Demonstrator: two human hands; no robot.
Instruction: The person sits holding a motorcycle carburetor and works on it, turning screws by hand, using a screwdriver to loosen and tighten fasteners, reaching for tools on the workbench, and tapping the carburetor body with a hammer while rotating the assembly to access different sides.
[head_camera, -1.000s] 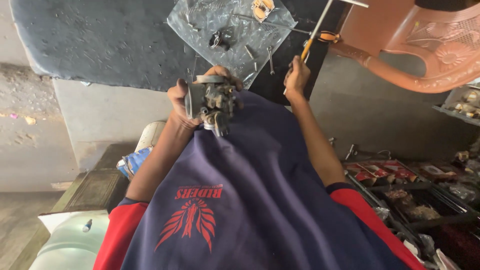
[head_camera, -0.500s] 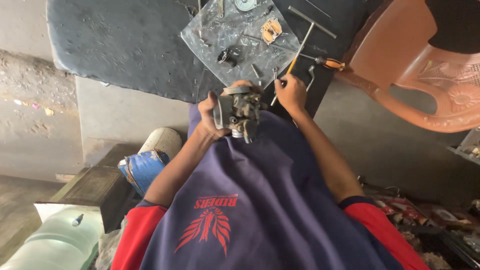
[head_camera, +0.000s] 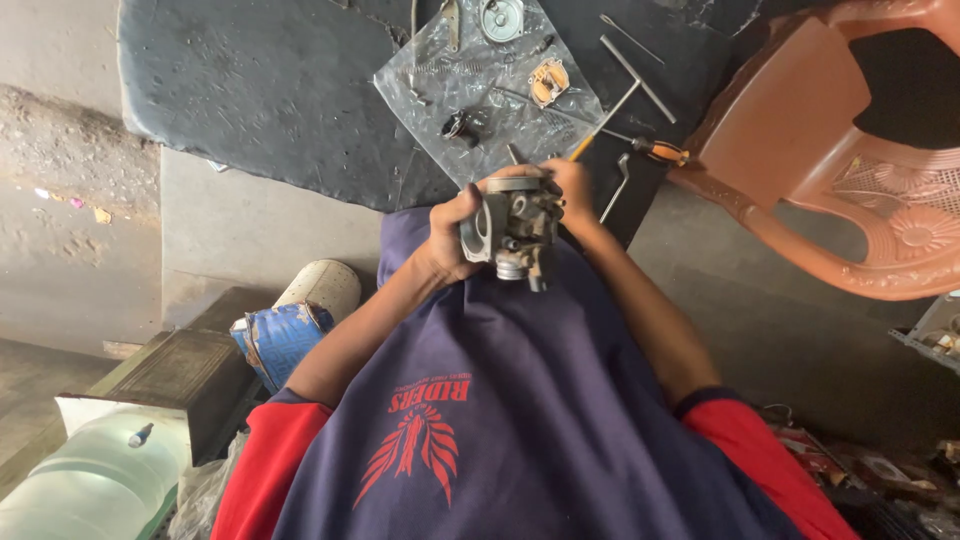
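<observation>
Gripping a grey carburetor (head_camera: 512, 225), left hand (head_camera: 452, 232) and right hand (head_camera: 572, 190) both clamped on it, small parts on clear plastic sheet (head_camera: 480, 85) beyond

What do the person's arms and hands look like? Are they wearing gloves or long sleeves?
No gloves: the left hand and the right hand are bare, with no rings or watch visible. The forearms are bare too. The sleeves are short and red, ending near the elbows, on a navy blue shirt with a red feathered emblem printed on it.
</observation>
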